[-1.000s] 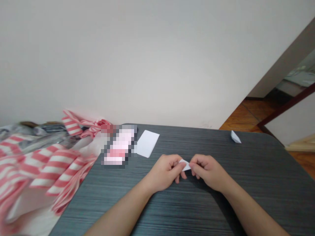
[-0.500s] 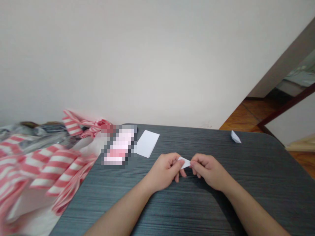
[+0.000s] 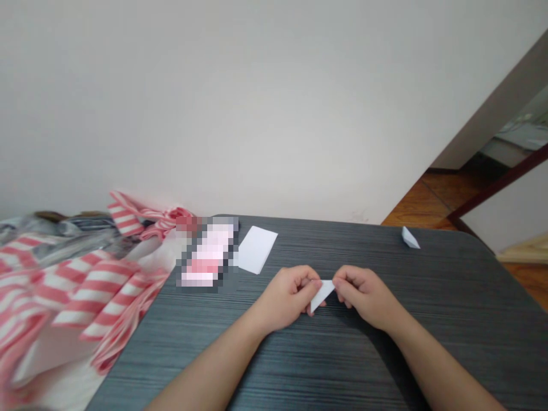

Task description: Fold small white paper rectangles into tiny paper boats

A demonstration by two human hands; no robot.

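Note:
Between my hands is a small folded piece of white paper point(image 3: 322, 294), roughly triangular, one point directed down toward me. My left hand point(image 3: 293, 297) pinches its left side between thumb and curled fingers. At the upper right corner, my right hand point(image 3: 357, 294) grips the paper with thumb and forefinger. Both hands are just over the dark table, and the fingers cover part of the paper. Farther back on the right lies another small folded white paper point(image 3: 410, 238).
White rectangular sheets of paper point(image 3: 257, 250) lie at the table's back left, beside a blurred-out phone-like object point(image 3: 209, 251). Red-and-white striped cloth point(image 3: 89, 291) is heaped left of the dark table point(image 3: 274, 365). A pale wall point(image 3: 274, 114) rises behind the table.
The folded paper has turned in my fingers: its point faced right toward my right hand before, and a point now hangs down toward me. The hands have stayed nearly in place.

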